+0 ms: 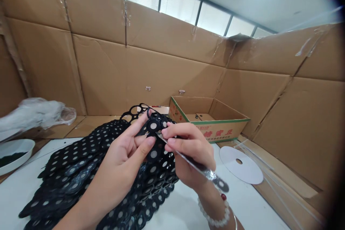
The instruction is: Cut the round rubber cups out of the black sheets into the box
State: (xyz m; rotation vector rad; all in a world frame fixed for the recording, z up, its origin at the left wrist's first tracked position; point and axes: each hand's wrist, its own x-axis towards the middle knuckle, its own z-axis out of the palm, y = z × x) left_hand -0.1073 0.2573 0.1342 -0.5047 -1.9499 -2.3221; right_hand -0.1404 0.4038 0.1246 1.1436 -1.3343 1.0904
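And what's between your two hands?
The black holed sheet lies between your left hand and right hand, with the tip of the metal strip against it, in the head view.

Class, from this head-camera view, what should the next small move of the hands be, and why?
Probably ease the slim metal blade in the right hand under the black disc at its tip, because the left hand already pinches the punched black sheet beside it.
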